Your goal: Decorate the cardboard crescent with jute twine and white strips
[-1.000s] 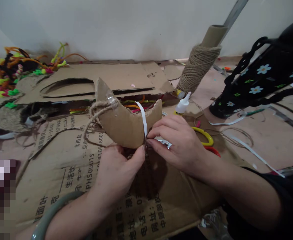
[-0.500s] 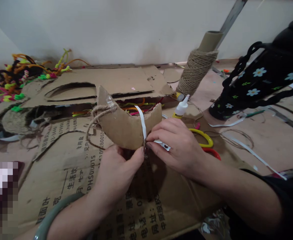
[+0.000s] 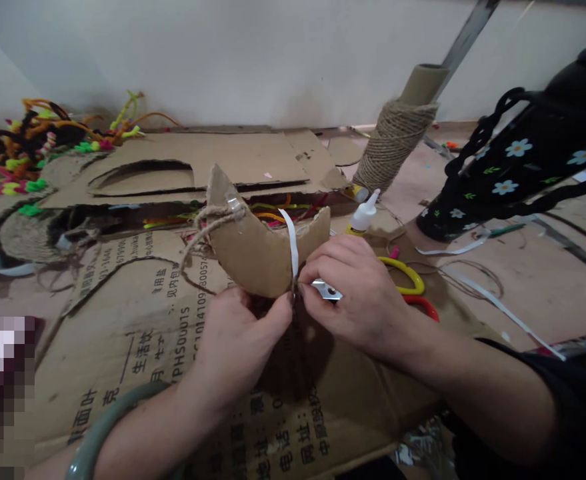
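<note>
A crescent-shaped piece of cardboard (image 3: 253, 257) is held up between my hands, its pointed end at the upper left. Brown twine (image 3: 197, 241) is wound near that end, with clear tape over it. A white strip (image 3: 291, 241) runs down across the crescent's middle to its lower edge. My left hand (image 3: 245, 333) grips the crescent's lower edge, thumb at the foot of the strip. Close by, my right hand (image 3: 345, 283) is closed in a pinch at the strip's lower end; what exactly lies between its fingertips is hidden.
Scissors (image 3: 407, 277) with yellow and red handles lie beside my right hand. Behind them stand a glue bottle (image 3: 363, 217), a twine roll (image 3: 395, 143) and a black flowered bottle (image 3: 503, 160). Printed cardboard (image 3: 137, 400) lies beneath. Pipe cleaners (image 3: 53, 133) are heaped at left.
The crescent has tilted and shifted slightly right, together with both hands. Both hands keep their grip at the strip's lower end.
</note>
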Tool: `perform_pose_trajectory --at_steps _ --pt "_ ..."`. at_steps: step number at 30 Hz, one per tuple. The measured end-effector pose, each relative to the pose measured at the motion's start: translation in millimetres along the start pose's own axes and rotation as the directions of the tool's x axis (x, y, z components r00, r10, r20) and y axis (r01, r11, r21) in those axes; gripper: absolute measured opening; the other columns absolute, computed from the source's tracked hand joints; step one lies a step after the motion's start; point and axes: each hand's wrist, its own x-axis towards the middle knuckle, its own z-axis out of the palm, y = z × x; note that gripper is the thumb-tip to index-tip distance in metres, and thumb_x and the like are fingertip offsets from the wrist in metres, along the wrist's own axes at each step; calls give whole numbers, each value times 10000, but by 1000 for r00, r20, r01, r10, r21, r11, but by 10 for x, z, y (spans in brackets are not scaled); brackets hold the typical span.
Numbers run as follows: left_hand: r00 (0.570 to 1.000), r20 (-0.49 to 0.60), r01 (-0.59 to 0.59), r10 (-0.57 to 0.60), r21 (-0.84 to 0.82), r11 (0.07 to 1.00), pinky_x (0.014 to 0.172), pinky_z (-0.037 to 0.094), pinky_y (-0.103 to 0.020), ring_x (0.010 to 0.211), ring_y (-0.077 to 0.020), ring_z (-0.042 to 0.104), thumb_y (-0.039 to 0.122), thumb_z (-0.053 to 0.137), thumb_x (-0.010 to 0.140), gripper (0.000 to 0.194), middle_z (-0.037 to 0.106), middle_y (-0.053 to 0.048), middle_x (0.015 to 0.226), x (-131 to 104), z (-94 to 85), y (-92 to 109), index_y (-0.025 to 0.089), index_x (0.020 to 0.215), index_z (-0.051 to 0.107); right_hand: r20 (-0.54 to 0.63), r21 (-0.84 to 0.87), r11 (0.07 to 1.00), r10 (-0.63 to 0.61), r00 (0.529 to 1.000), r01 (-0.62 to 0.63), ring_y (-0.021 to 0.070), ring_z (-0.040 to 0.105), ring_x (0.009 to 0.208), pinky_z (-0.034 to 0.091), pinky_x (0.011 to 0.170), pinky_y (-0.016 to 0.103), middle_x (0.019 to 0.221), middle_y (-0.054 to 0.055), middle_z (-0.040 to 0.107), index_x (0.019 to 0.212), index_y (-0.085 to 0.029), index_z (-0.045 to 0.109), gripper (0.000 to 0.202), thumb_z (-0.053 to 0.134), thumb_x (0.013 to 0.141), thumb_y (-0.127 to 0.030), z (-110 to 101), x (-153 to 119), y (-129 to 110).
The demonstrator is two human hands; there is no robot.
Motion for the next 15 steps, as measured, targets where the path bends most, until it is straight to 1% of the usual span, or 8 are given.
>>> perform_pose_trajectory --at_steps 5,8,12,15 --pt "999 29 16 -14 -42 999 593 484 -255 694 -192 624 260 595 713 130 653 -11 616 6 5 -15 191 604 614 -3 -24 1000 6 1000 -6 161 516 702 372 702 318 683 28 611 648 -168 573 131 512 757 -130 -1 1 14" --pt "999 36 26 -22 -101 995 600 486 -253 692 -188 621 265 606 705 104 676 -15 661 5 8 -23 190 638 629 -2 -34 999 13 1000 -13 160 516 704 367 701 318 684 25 608 649 -172 567 130 511 761 -135 5 -2 23" --pt "997 63 45 -36 -158 986 608 485 -260 651 -180 616 264 609 702 97 681 -14 660 3 4 -37 183 660 641 -3 -37 999 19 1000 -20 158 517 702 366 697 317 682 24 607 647 -171 560 132 507 763 -136 3 -3 21" --pt "995 93 63 -45 -201 977 621 490 -266 680 -184 622 255 609 707 89 690 -19 703 5 1 -50 179 679 646 -24 -47 999 21 999 -22 159 519 694 366 684 315 676 27 604 643 -166 560 135 504 761 -132 -1 6 24"
